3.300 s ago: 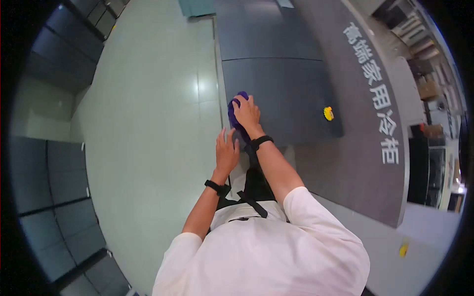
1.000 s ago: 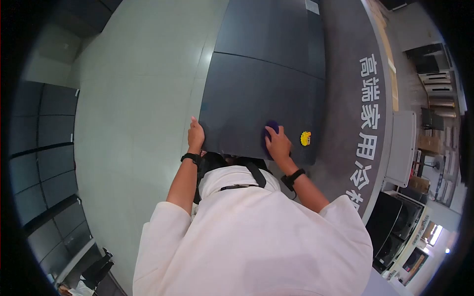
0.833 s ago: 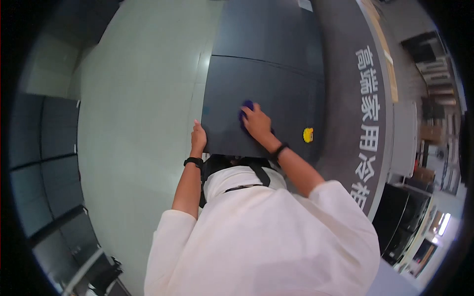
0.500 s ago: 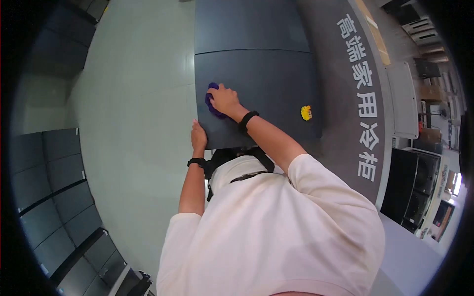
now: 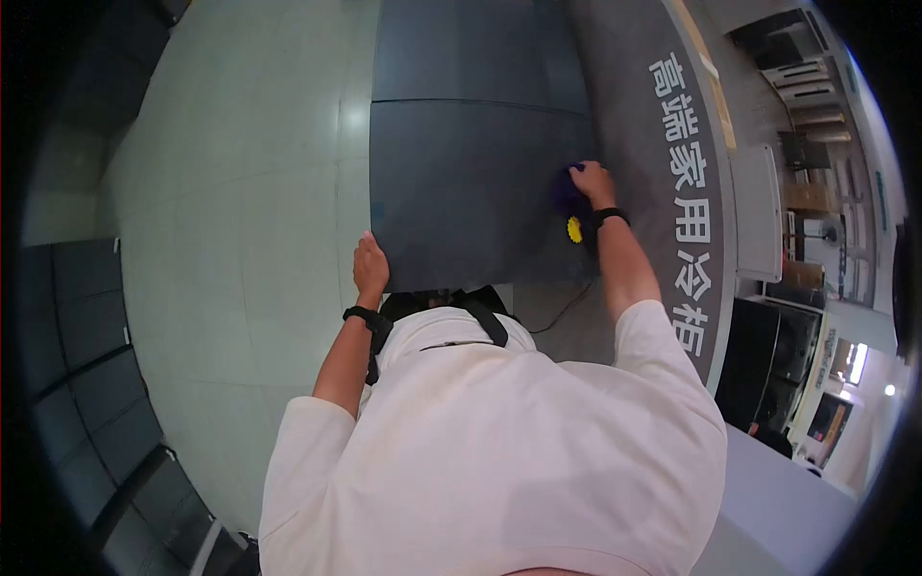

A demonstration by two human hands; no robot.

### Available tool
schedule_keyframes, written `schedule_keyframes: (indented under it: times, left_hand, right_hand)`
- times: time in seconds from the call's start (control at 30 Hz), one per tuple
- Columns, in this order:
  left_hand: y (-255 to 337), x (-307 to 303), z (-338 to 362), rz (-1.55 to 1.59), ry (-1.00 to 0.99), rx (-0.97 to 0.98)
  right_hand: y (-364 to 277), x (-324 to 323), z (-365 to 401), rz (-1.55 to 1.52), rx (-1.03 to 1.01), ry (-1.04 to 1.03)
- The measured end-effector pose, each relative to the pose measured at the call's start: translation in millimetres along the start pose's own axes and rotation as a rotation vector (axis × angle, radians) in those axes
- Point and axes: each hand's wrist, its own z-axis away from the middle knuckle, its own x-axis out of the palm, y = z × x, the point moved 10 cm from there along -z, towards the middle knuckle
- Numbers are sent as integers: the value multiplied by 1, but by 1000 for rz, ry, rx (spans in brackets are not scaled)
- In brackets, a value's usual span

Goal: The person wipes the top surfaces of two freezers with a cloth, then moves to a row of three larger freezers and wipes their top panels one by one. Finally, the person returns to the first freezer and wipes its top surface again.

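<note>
My right hand (image 5: 593,184) is closed over a purple cloth (image 5: 569,195), pressing it on the dark grey flat top (image 5: 461,192) near its right edge. Just below the cloth lies a small yellow scallop-edged item (image 5: 575,229), whose kind I cannot make out. At the left edge of the dark top rests my left hand (image 5: 371,265), fingers stretched out along the side and holding nothing. Both wrists carry black bands.
A second dark panel (image 5: 480,48) continues beyond a seam. Along the right runs a grey panel with white Chinese lettering (image 5: 687,182). Dark grey cabinets (image 5: 82,326) stand at the left across the pale floor (image 5: 240,211). A thin cable (image 5: 567,312) hangs near my waist.
My right hand has swept the purple cloth from the left side of the dark top to its right side, beside the yellow item. The left hand stays at the left edge.
</note>
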Motion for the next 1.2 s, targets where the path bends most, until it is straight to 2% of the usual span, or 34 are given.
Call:
schedule_keyframes:
  times: [0.1, 0.17, 0.23, 0.3, 0.43, 0.5, 0.57, 0.67, 0.77, 0.87, 1.03, 1.1, 1.2]
  left_hand:
    - [-4, 4, -4, 15, 11, 0]
    - [-1, 0, -1, 15, 31, 1]
    - [0, -2, 3, 11, 26, -17]
    - [0, -2, 1, 8, 6, -49]
    - [-3, 1, -1, 19, 22, -31]
    - [-8, 5, -3, 36, 14, -23]
    - [-13, 8, 0, 34, -3, -69]
    - [-13, 5, -3, 35, 25, -69]
    - [-9, 2, -1, 46, 47, -68]
    - [-8, -2, 1, 45, 57, -76]
    - [-4, -8, 3, 69, 77, -76]
    - [-3, -10, 3, 55, 71, -107]
    - [-5, -13, 8, 23, 101, -150]
  right_hand:
    - [-40, 11, 43, -16, 80, 31]
    - [-84, 31, 74, -60, -40, -51]
    - [-143, 37, 132, 38, -164, -165]
    - [-190, 66, 187, 171, -386, -181]
    - [-259, 120, 292, 170, -627, -453]
    - [-283, 142, 329, 159, -795, -461]
    - [-288, 147, 337, 167, -799, -412]
    - [-291, 136, 312, 136, -743, -380]
    - [-275, 121, 265, 163, -634, -399]
    - [-255, 103, 215, 210, -524, -332]
    - [-221, 80, 83, 338, -280, -216]
    - [-221, 54, 36, 287, -166, -160]
    - [-233, 34, -18, 250, -239, 3]
